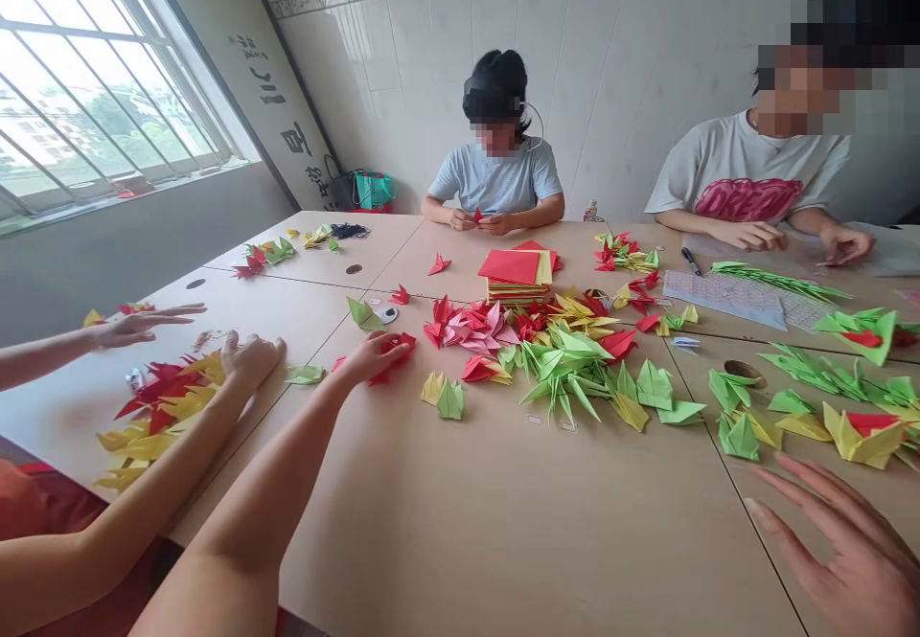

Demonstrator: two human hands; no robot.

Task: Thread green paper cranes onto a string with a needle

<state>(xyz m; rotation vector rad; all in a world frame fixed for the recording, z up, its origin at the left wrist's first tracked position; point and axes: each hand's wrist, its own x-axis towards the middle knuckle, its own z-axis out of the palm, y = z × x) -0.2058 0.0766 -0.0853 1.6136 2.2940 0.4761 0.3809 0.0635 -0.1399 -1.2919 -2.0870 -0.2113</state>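
Observation:
My left hand [370, 357] reaches out across the table from the lower left, its fingers together and curled down over red folded paper [394, 367]. Some of that red paper is hidden beneath the hand. In the lower right corner is my right hand [840, 541], open with fingers spread and nothing in it. Close to it lie a yellow folded piece [862, 441] and a green folded piece [739, 436]. A green-and-yellow pair [450, 399] sits to the right of my left hand, near a large pile of green folded pieces [571, 369] and pink ones [485, 328].
A stack of red and yellow paper sheets [514, 268] stands mid-table. At left, a co-worker's hands [251, 359] surround yellow and red pieces [169, 398]. Two more people sit opposite. A black pen [691, 261] and patterned sheets [723, 297] lie at right.

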